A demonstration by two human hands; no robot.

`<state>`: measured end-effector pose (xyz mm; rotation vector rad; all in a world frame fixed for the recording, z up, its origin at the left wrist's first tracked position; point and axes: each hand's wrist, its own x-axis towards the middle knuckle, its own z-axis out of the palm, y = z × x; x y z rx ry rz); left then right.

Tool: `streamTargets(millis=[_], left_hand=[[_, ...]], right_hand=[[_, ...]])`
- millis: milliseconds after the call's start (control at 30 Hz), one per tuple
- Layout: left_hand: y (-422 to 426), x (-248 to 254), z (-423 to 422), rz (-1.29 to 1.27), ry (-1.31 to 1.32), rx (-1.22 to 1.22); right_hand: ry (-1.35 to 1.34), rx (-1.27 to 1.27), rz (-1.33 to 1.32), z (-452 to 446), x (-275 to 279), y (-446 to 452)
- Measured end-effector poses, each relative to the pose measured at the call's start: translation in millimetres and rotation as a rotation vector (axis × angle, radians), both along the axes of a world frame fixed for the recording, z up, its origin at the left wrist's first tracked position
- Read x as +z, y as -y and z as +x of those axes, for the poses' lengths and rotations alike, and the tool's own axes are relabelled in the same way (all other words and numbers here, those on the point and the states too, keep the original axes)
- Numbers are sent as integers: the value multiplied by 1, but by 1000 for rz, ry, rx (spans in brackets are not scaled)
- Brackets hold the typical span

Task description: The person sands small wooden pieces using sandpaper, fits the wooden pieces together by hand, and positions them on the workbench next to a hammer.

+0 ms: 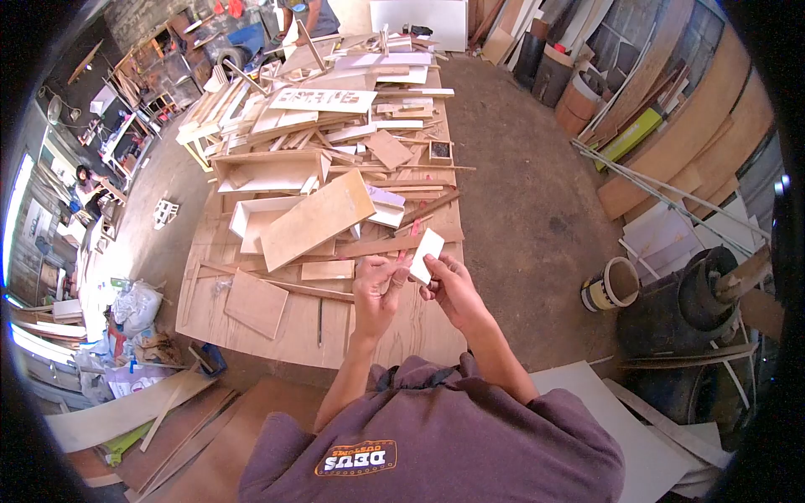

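- Right hand (453, 289) pinches a white piece (429, 250), lower right.
- Left hand (380, 289) curls at its lower left; whether pinching, I cannot tell.
- White piece slants between them.

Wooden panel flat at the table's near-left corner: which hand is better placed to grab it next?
Left, likely: the left hand is nearer the wooden panel; the right hand grips the white piece.

Stained brown floor (520, 193), bright light (15, 220) at left
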<state>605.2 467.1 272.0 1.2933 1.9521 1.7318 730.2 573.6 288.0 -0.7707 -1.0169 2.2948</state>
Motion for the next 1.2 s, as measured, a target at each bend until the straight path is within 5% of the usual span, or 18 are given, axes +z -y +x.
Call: streamTargets(millis=[133, 233, 467, 733, 933, 1067, 1133, 1200], left_hand=[[1, 1, 2, 97, 236, 17], [5, 14, 9, 128, 38, 0], [6, 4, 14, 122, 54, -113], [9, 10, 25, 101, 445, -6], [6, -4, 33, 168, 363, -55], [-2, -5, 42, 166, 262, -57], [-9, 4, 54, 236, 696, -2], [-15, -4, 56, 233, 667, -25]], right_hand=[[-101, 113, -270, 2, -2, 2], [-102, 124, -365, 3, -10, 2], [-50, 87, -291, 2, 0, 17], [-99, 227, -446, 5, -28, 13], [-98, 243, -542, 9, -24, 6], [-56, 255, -540, 16, -20, 2], [-99, 101, -297, 18, -25, -2], [-96, 75, -181, 24, -24, -10]])
